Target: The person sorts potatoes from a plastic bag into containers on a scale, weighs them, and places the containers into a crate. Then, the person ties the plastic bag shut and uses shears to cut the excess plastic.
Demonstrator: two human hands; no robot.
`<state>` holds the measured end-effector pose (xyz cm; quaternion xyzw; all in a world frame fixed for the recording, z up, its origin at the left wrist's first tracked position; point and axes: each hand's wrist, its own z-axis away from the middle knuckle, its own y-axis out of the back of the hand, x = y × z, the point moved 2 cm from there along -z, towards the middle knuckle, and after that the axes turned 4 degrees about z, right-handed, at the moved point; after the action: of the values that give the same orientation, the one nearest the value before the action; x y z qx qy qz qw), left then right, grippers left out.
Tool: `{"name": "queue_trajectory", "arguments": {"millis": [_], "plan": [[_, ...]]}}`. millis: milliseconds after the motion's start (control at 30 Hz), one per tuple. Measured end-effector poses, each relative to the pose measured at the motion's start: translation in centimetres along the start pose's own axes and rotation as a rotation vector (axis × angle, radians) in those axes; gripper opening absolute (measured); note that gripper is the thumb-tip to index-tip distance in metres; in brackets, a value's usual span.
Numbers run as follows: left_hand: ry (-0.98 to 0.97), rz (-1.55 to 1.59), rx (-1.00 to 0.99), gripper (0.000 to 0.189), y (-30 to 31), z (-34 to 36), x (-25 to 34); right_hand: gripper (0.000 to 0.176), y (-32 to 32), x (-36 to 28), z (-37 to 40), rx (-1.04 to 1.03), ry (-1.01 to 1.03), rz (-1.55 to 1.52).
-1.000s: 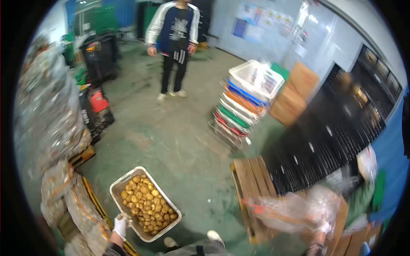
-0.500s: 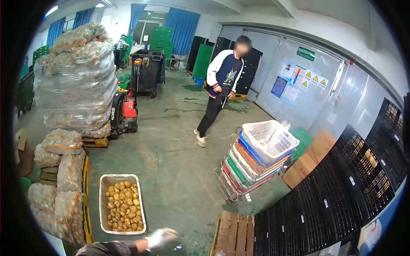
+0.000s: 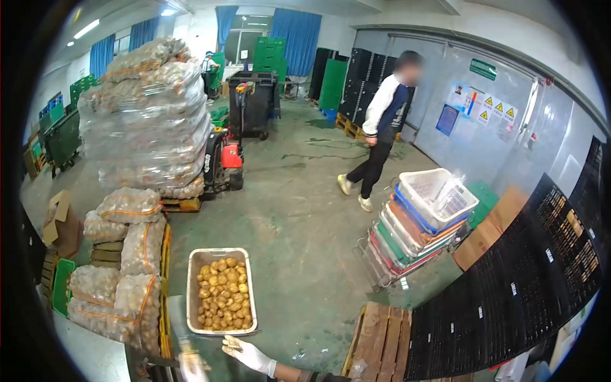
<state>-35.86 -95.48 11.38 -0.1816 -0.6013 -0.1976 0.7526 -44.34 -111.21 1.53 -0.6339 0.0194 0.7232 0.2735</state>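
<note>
My right hand [image 3: 249,357], in a white glove with soiled fingertips, stretches in from the right at the bottom of the view. Its fingers are extended and apart, just below the near rim of a crate [image 3: 191,290] in this view. This pale crate stands on the floor, filled with potatoes [image 3: 224,294]. To the left is my left hand [image 3: 193,368], also white-gloved and smeared by motion. A pale, see-through streak rises above it beside the crate, and I cannot tell whether the hand holds it.
Net sacks [image 3: 141,247] lie on a pallet at left, before a tall wrapped sack stack [image 3: 149,121]. Stacked baskets [image 3: 423,223] stand right of centre. Black crates [image 3: 490,299] and a wooden pallet [image 3: 377,337] are at lower right. A person [image 3: 385,121] walks behind.
The view has swung left, so the crate appears farther right. My right hand has come into view, and my left hand has drawn back left. The person has turned and stepped.
</note>
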Motion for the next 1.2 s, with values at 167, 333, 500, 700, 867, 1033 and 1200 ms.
{"name": "queue_trajectory", "arguments": {"millis": [167,333,500,700,867,1033,1200], "plan": [[-0.088,-0.737,0.836,0.05,33.0,5.1,-14.6,0.018,-5.8,0.9,0.1,-0.079,-0.216,0.086],[0.246,-0.67,1.404,0.048,47.9,20.8,-18.7,0.027,-12.4,-2.0,-1.8,-0.163,-0.287,0.488],[0.577,-0.934,1.599,0.048,50.5,25.4,-20.0,0.024,-19.8,2.6,-4.6,-0.204,-0.381,0.444],[0.828,-0.934,1.537,0.047,58.7,26.3,-25.7,0.025,-24.4,3.8,-7.9,-0.29,-0.346,0.46],[1.103,-0.787,1.551,0.054,57.3,21.4,-21.2,0.02,-21.1,2.0,-15.9,-0.177,-0.218,0.378],[1.142,-0.874,1.71,0.065,54.9,14.0,-18.9,0.017,-15.8,0.4,-25.7,-0.035,-0.262,0.237],[0.902,-0.954,1.651,0.068,53.5,0.7,-16.4,0.015,-13.1,-1.8,-32.8,-0.009,-0.304,0.269]]}}
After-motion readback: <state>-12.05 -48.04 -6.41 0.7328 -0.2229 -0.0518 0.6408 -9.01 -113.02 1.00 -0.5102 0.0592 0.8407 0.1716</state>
